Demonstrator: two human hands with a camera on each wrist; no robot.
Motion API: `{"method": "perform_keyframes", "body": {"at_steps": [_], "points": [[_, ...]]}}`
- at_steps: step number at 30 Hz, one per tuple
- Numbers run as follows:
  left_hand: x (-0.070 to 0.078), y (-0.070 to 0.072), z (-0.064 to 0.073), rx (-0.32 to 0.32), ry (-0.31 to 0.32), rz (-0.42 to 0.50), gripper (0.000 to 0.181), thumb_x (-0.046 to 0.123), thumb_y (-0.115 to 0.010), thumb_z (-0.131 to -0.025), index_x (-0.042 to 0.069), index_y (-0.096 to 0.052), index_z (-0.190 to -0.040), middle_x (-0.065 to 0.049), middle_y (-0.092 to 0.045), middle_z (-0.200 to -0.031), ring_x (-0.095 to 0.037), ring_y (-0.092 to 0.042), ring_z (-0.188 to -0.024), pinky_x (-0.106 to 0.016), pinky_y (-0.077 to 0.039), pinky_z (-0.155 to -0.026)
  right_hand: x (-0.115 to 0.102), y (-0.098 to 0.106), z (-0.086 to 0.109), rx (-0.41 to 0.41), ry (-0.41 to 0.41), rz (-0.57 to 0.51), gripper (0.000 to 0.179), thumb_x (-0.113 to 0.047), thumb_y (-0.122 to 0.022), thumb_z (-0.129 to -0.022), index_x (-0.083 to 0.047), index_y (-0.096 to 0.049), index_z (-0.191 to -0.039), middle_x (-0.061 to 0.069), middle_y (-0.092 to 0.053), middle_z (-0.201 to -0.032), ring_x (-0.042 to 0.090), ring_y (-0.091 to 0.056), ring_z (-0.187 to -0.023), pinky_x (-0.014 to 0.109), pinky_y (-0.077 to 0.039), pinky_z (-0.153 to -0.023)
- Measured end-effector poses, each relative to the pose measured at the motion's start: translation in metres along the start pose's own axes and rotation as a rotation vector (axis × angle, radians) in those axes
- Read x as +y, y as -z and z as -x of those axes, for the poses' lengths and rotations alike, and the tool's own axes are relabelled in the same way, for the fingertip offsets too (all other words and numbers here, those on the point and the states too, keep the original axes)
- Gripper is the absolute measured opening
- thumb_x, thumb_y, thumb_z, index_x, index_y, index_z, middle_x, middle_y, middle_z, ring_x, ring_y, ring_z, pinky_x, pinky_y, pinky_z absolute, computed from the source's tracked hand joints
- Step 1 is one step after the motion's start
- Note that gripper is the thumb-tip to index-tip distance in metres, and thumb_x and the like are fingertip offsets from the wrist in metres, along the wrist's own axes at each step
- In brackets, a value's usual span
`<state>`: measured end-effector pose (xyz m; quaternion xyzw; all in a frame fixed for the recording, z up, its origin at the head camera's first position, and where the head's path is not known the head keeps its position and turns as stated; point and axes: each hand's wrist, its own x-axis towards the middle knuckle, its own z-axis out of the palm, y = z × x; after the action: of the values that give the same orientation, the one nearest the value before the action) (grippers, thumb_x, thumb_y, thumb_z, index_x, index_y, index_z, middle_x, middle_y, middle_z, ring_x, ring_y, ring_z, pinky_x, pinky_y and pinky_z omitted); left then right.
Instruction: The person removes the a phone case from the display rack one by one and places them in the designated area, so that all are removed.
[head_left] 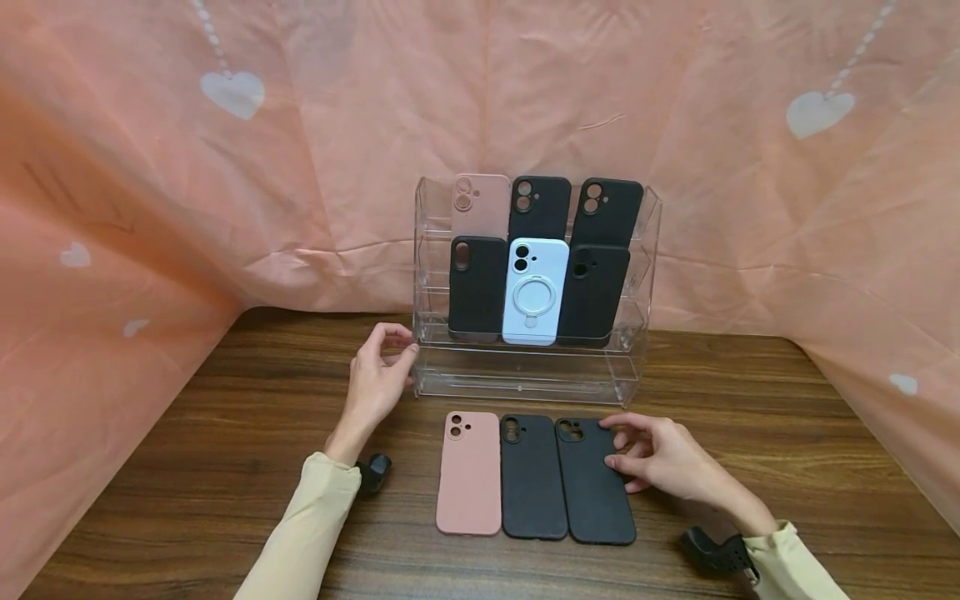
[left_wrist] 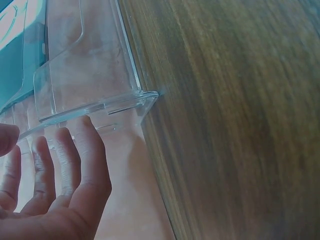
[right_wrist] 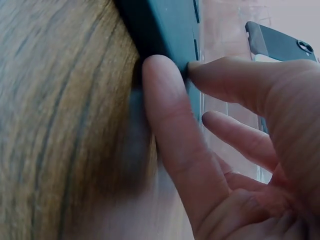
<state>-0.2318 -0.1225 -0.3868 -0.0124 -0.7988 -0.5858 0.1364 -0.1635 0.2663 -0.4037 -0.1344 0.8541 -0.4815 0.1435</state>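
Three phone cases lie side by side on the table: a pink case (head_left: 468, 487), a black case (head_left: 534, 492) and another black case (head_left: 596, 492) at the right. My right hand (head_left: 652, 454) pinches that rightmost case by its upper right edge, thumb on the side and a finger near the top corner. In the right wrist view, thumb and finger meet the dark case (right_wrist: 167, 30). My left hand (head_left: 378, 375) rests its fingertips against the left side of a clear stepped display stand (head_left: 480, 387); the left wrist view shows loosely bent fingers (left_wrist: 92, 155) along the clear panel.
The stand's upper tiers hold a pink case (head_left: 480, 217), several black cases (head_left: 477, 292) and a white case with a ring (head_left: 534, 321). Behind it hangs a peach cloth (head_left: 337, 208) with white hearts. The table (head_left: 247, 417) has a dark wood grain.
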Motion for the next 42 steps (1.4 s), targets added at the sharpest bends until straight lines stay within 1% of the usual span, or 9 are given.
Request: {"method": "perform_keyframes", "body": {"at_steps": [3, 10, 13, 17, 21, 24, 31, 36, 42], "points": [[0.0, 0.0, 0.0, 0.002, 0.0, -0.003, 0.02, 0.012, -0.067, -0.097, 0.009, -0.061, -0.115, -0.017, -0.07, -0.116, -0.038, -0.076, -0.093, -0.043, -0.065, -0.065, 0.0, -0.001, -0.001, 0.008, 0.006, 0.03, 0.052, -0.011, -0.078, -0.089, 0.004, -0.057, -0.135, 0.018, -0.059, -0.103, 0.008, -0.067, -0.069, 0.034, -0.064, -0.058], [0.0, -0.001, 0.0, 0.007, -0.006, -0.006, 0.02, 0.012, -0.067, -0.096, 0.009, -0.062, -0.115, -0.017, -0.07, -0.114, -0.037, -0.076, -0.09, -0.043, -0.065, -0.065, -0.001, -0.001, 0.0, 0.012, -0.008, 0.049, 0.049, -0.013, -0.077, -0.091, 0.002, -0.059, -0.135, 0.017, -0.06, -0.105, 0.011, -0.067, -0.068, 0.034, -0.063, -0.056], [-0.001, -0.001, 0.0, 0.005, -0.003, -0.009, 0.02, 0.012, -0.067, -0.096, 0.009, -0.062, -0.115, -0.016, -0.07, -0.115, -0.036, -0.076, -0.09, -0.041, -0.065, -0.064, -0.001, 0.0, 0.001, 0.024, -0.013, 0.068, 0.047, -0.015, -0.074, -0.094, -0.001, -0.059, -0.135, 0.017, -0.062, -0.108, 0.013, -0.068, -0.069, 0.033, -0.063, -0.055], [-0.001, -0.001, 0.0, 0.001, 0.005, -0.009, 0.02, 0.013, -0.067, -0.097, 0.009, -0.062, -0.115, -0.016, -0.069, -0.116, -0.035, -0.076, -0.092, -0.034, -0.064, -0.063, -0.002, 0.004, 0.001, 0.071, -0.012, 0.096, 0.04, -0.014, -0.071, -0.095, -0.002, -0.062, -0.132, 0.016, -0.066, -0.108, 0.013, -0.069, -0.073, 0.031, -0.063, -0.056], [-0.002, -0.001, -0.001, 0.005, 0.011, -0.006, 0.019, 0.013, -0.067, -0.096, 0.009, -0.062, -0.115, -0.016, -0.069, -0.115, -0.036, -0.076, -0.094, -0.029, -0.063, -0.061, -0.006, 0.01, 0.0, 0.144, 0.049, 0.149, 0.032, -0.01, -0.07, -0.096, -0.003, -0.066, -0.127, 0.013, -0.072, -0.099, 0.011, -0.07, -0.072, 0.029, -0.062, -0.057], [-0.002, -0.001, -0.001, 0.011, 0.016, -0.004, 0.02, 0.013, -0.067, -0.096, 0.009, -0.063, -0.115, -0.016, -0.07, -0.115, -0.036, -0.076, -0.096, -0.028, -0.063, -0.061, -0.01, 0.015, -0.001, 0.22, 0.108, 0.198, 0.029, -0.008, -0.07, -0.096, -0.004, -0.068, -0.124, 0.012, -0.075, -0.094, 0.012, -0.071, -0.069, 0.03, -0.062, -0.058], [-0.002, -0.002, -0.001, 0.028, 0.014, -0.001, 0.02, 0.012, -0.068, -0.095, 0.009, -0.064, -0.115, -0.015, -0.069, -0.115, -0.032, -0.076, -0.099, -0.02, -0.059, -0.061, -0.025, 0.028, -0.008, 0.39, 0.246, 0.24, 0.029, -0.003, -0.069, -0.095, -0.002, -0.067, -0.123, 0.017, -0.072, -0.097, 0.016, -0.073, -0.07, 0.034, -0.063, -0.058], [-0.002, -0.001, -0.001, 0.034, 0.013, 0.006, 0.02, 0.013, -0.067, -0.096, 0.009, -0.064, -0.115, -0.015, -0.068, -0.117, -0.03, -0.076, -0.1, -0.017, -0.058, -0.061, -0.037, 0.04, -0.017, 0.501, 0.327, 0.21, 0.03, -0.001, -0.069, -0.094, -0.002, -0.067, -0.125, 0.011, -0.07, -0.096, 0.011, -0.073, -0.072, 0.028, -0.063, -0.06], [-0.002, -0.002, -0.001, 0.036, 0.005, 0.008, 0.02, 0.013, -0.068, -0.096, 0.009, -0.064, -0.115, -0.015, -0.069, -0.115, -0.031, -0.076, -0.1, -0.018, -0.058, -0.061, -0.048, 0.049, -0.03, 0.589, 0.436, 0.132, 0.037, 0.007, -0.069, -0.091, 0.0, -0.066, -0.127, -0.006, -0.069, -0.097, 0.007, -0.073, -0.079, 0.024, -0.063, -0.063]]}}
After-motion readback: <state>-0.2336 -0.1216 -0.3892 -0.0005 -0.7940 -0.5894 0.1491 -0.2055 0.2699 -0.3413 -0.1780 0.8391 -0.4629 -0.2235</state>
